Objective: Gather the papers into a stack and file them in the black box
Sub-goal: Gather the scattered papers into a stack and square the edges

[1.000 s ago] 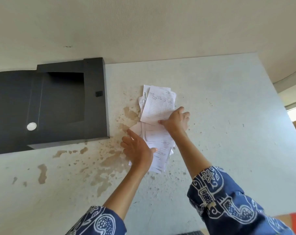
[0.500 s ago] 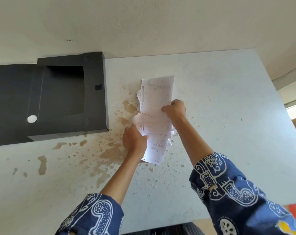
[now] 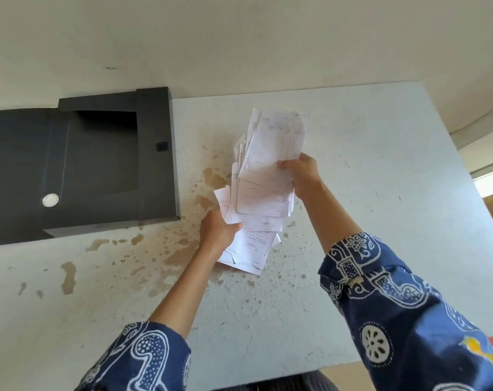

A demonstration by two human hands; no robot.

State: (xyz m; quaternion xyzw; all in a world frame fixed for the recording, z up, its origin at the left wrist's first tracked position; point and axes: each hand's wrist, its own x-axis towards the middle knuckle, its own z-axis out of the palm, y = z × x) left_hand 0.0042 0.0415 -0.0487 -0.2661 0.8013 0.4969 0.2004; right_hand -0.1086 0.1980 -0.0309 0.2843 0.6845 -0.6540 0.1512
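A loose bundle of white printed papers [image 3: 263, 190] is lifted off the table, its sheets uneven and fanned at both ends. My left hand [image 3: 218, 231] grips the bundle's lower left edge. My right hand [image 3: 301, 172] pinches its upper right edge, thumb on top. The black box [image 3: 98, 165] lies open and flat at the left of the table, its lid spread out to the left with a silver round button [image 3: 50, 200]. The box is to the left of the papers and apart from them.
The pale table [image 3: 366, 165] is stained with brown peeling patches [image 3: 177, 249] between the box and the papers. A plain wall stands behind the table's far edge. The table's right edge runs diagonally at the right.
The papers lay spread on the table with both hands pressing them; now both hands have gathered them and lifted them up into a bundle.
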